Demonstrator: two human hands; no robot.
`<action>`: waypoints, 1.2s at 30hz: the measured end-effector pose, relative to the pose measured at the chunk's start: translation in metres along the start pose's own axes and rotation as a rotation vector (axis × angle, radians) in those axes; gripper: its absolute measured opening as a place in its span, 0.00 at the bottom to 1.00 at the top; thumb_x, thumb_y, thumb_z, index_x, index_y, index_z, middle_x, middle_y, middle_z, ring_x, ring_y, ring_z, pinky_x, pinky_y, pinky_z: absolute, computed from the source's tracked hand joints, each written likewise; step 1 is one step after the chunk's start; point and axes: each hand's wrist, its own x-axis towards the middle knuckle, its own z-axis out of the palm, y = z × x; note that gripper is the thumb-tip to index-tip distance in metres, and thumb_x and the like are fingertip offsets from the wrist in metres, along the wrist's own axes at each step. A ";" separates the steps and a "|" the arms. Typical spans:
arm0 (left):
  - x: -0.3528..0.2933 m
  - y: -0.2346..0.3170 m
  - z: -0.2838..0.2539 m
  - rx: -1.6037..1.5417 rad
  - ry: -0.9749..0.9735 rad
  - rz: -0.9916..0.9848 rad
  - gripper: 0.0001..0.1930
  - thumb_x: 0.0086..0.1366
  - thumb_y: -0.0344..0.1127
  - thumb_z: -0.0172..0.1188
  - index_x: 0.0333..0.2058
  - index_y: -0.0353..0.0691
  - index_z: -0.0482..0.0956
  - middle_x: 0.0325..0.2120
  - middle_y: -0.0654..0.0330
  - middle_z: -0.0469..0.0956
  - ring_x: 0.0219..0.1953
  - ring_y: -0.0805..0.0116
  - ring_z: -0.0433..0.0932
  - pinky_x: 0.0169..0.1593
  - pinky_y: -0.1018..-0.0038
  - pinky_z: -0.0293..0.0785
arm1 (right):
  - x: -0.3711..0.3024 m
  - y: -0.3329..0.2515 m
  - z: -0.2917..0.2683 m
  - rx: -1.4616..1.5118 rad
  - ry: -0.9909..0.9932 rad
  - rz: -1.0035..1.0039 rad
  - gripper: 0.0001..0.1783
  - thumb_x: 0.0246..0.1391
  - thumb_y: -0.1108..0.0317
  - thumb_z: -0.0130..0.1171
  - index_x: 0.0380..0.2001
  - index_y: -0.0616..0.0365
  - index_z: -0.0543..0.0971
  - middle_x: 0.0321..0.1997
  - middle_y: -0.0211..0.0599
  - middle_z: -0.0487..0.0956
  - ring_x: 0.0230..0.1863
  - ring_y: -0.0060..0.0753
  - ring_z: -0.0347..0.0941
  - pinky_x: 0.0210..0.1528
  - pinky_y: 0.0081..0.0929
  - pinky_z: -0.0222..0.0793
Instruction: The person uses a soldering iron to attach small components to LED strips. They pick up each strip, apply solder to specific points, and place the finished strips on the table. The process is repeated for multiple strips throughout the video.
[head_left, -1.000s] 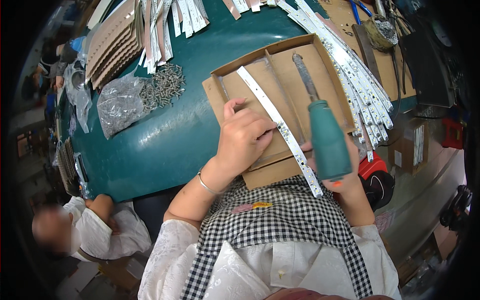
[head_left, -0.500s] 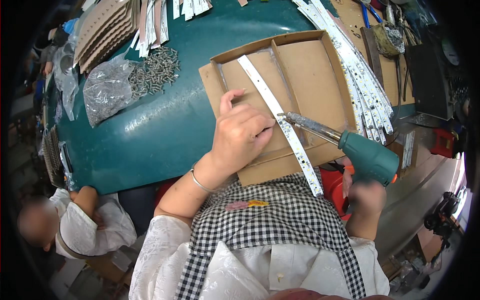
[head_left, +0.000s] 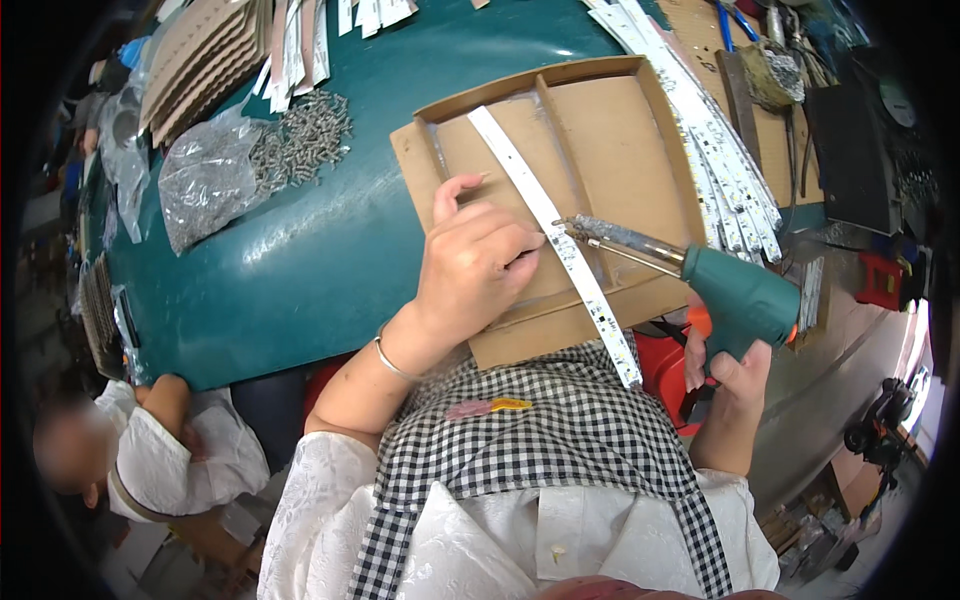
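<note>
A long white LED strip point(head_left: 592, 290) lies slantwise across a shallow cardboard tray point(head_left: 625, 130), its near end reaching over my checked apron. My left hand point(head_left: 475, 255) is over the tray's left part, thumb and forefinger pinched at the strip's left edge, index knuckles bent and another finger raised. What the pinch holds, if anything, is too small to make out. My right hand point(head_left: 735, 375) grips the handle of a green soldering gun point(head_left: 745, 300). The gun's metal tip points left and meets the strip close to my left fingertips.
More LED strips point(head_left: 735, 190) are heaped right of the tray. Small metal parts point(head_left: 300, 140) spill from a clear bag point(head_left: 208, 185) on the green table point(head_left: 330, 260). Stacked cardboard point(head_left: 200, 60) stands far left. Another person's folded arms point(head_left: 175, 410) rest at the table's left edge.
The whole view has shifted slightly. My right hand's grip on the soldering gun shows more clearly, and the gun sits a touch flatter. My left hand keeps its pinch beside the strip.
</note>
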 end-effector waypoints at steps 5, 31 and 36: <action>0.004 0.004 -0.002 0.040 0.014 -0.002 0.09 0.45 0.21 0.71 0.23 0.41 0.81 0.23 0.64 0.82 0.27 0.69 0.81 0.58 0.58 0.69 | 0.010 -0.006 -0.004 0.404 -0.056 -0.072 0.39 0.60 0.57 0.63 0.62 0.75 0.59 0.25 0.39 0.70 0.15 0.26 0.67 0.15 0.25 0.70; 0.026 0.143 -0.016 -1.096 -0.019 -0.342 0.33 0.56 0.27 0.62 0.60 0.33 0.61 0.31 0.61 0.69 0.20 0.72 0.68 0.27 0.75 0.69 | -0.030 -0.009 -0.009 0.004 0.654 -0.738 0.08 0.62 0.73 0.57 0.42 0.64 0.80 0.37 0.37 0.83 0.36 0.22 0.78 0.38 0.22 0.77; 0.025 0.137 -0.025 -1.194 -0.106 -0.295 0.31 0.56 0.27 0.63 0.58 0.35 0.63 0.28 0.62 0.67 0.18 0.75 0.66 0.23 0.75 0.65 | -0.053 0.079 -0.101 0.003 0.615 -0.130 0.13 0.62 0.76 0.52 0.47 0.63 0.80 0.41 0.38 0.83 0.38 0.23 0.78 0.42 0.22 0.75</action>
